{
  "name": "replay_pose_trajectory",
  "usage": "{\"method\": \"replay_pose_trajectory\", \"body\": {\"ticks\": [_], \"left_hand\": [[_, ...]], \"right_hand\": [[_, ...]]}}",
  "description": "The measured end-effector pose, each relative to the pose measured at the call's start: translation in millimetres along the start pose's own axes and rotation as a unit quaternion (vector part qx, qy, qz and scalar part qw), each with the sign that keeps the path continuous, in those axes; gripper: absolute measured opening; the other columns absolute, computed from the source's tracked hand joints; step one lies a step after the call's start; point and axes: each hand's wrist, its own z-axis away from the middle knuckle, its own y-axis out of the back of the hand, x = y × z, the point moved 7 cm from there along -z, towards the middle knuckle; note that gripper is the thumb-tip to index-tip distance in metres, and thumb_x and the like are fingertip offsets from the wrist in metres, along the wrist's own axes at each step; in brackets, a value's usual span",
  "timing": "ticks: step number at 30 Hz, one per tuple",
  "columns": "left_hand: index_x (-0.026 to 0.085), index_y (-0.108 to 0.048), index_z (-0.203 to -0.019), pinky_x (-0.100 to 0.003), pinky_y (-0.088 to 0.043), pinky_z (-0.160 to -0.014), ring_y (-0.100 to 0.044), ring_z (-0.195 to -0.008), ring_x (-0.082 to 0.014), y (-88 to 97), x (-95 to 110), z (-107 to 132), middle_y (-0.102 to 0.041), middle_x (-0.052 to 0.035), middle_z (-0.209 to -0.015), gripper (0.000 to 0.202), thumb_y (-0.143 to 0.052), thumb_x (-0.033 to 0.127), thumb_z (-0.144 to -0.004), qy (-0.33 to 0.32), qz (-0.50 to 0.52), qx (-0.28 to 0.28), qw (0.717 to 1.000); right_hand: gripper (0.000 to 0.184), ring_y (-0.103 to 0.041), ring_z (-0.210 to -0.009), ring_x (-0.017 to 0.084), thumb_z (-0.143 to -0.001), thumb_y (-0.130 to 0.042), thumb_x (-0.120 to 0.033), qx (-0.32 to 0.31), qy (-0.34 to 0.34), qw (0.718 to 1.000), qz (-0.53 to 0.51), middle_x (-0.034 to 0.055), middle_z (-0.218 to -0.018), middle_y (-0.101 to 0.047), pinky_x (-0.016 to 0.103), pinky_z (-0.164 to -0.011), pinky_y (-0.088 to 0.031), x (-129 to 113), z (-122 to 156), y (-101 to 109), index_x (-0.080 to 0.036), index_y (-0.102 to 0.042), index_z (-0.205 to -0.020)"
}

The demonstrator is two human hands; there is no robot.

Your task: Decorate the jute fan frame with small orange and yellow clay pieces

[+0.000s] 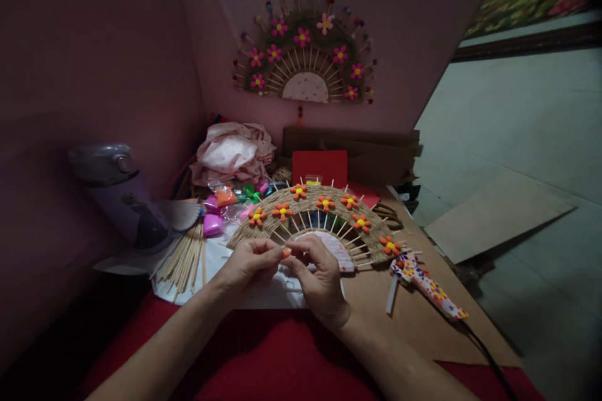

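My left hand (249, 263) and my right hand (318, 279) meet in front of me, fingertips pinched together on a small orange clay piece (286, 252). Just behind them lies a half-round jute fan (310, 203) with wooden skewer spokes and several orange clay flowers on its band. A glue gun (430, 285) with a spotted pattern lies on the cardboard to the right of my right hand, its cord trailing toward me.
A bundle of wooden skewers (184, 258) lies at the left by a grey-purple appliance (120, 191). Small bags of coloured clay (221, 207), a pink cloth (234, 153) and a red card (320, 166) sit behind. A finished fan with pink flowers (305, 53) hangs on the wall.
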Motion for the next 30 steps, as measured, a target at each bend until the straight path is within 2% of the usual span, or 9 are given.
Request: {"method": "replay_pose_trajectory", "body": {"ticks": [6,9,13,17,21,26,30], "left_hand": [[0.014,-0.052,-0.057,-0.02,-0.014,-0.04,-0.025,-0.039,-0.0036,2.1,-0.8,-1.4,-0.037,0.0066,-0.041,0.04,-0.073,0.048,-0.063,-0.004,0.006,0.003,1.0],[0.013,-0.055,-0.061,-0.02,-0.015,-0.04,-0.026,-0.039,-0.0034,3.4,-1.1,-1.5,-0.038,0.0067,-0.042,0.038,-0.076,0.044,-0.06,-0.002,0.0,0.01,1.0],[0.012,-0.056,-0.06,-0.02,-0.015,-0.039,-0.025,-0.039,-0.0034,1.3,-0.5,-0.6,-0.036,0.007,-0.042,0.039,-0.074,0.047,-0.061,-0.002,0.001,0.002,1.0],[0.012,-0.058,-0.06,-0.02,-0.014,-0.039,-0.025,-0.038,-0.0031,1.6,0.0,-0.6,-0.036,0.0073,-0.041,0.034,-0.075,0.041,-0.063,-0.008,-0.008,0.001,1.0],[0.013,-0.057,-0.06,-0.02,-0.014,-0.039,-0.025,-0.038,-0.0035,2.7,-0.5,-0.9,-0.037,0.0069,-0.04,0.036,-0.074,0.044,-0.063,-0.007,-0.002,0.003,1.0],[0.013,-0.055,-0.058,-0.02,-0.014,-0.04,-0.026,-0.039,-0.0034,2.1,-0.7,-0.8,-0.036,0.007,-0.041,0.035,-0.075,0.041,-0.063,-0.003,0.003,0.004,1.0],[0.012,-0.058,-0.062,-0.02,-0.015,-0.04,-0.025,-0.039,-0.0035,0.9,-1.1,-0.1,-0.036,0.0071,-0.042,0.032,-0.074,0.04,-0.065,-0.002,0.005,-0.007,1.0]], "right_hand": [[0.003,-0.053,-0.072,0.015,-0.081,-0.063,-0.021,0.01,0.004,1.0,-0.004,0.0021,-0.077,-0.057,0.028,-0.063,-0.045,-0.8,-0.9,0.9,-0.02,-0.065,-0.08],[0.003,-0.053,-0.071,0.015,-0.08,-0.063,-0.019,0.008,0.021,1.0,-0.009,0.002,-0.076,-0.056,0.027,-0.061,-0.045,-3.8,-0.6,0.3,-0.02,-0.065,-0.08],[0.005,-0.054,-0.072,0.015,-0.08,-0.062,-0.017,0.013,0.026,1.0,-0.006,0.0023,-0.076,-0.057,0.028,-0.062,-0.045,-5.2,-0.4,1.6,-0.021,-0.066,-0.08],[0.013,-0.054,-0.071,0.015,-0.079,-0.065,-0.018,0.001,0.016,1.0,-0.004,0.0026,-0.079,-0.058,0.028,-0.061,-0.044,-4.8,-0.8,0.8,-0.021,-0.066,-0.091],[0.005,-0.054,-0.072,0.015,-0.081,-0.063,-0.018,0.01,0.028,0.999,-0.012,0.002,-0.076,-0.058,0.03,-0.065,-0.046,-6.4,-0.9,1.6,-0.021,-0.066,-0.081],[0.014,-0.054,-0.072,0.015,-0.079,-0.065,-0.02,0.004,0.006,1.0,-0.005,0.0025,-0.08,-0.058,0.027,-0.061,-0.045,-3.1,-0.1,0.4,-0.021,-0.065,-0.093],[0.007,-0.054,-0.075,0.015,-0.081,-0.062,-0.017,0.003,0.029,1.0,-0.006,0.0028,-0.079,-0.057,0.029,-0.065,-0.045,-6.7,0.5,0.7,-0.02,-0.067,-0.085]]}}
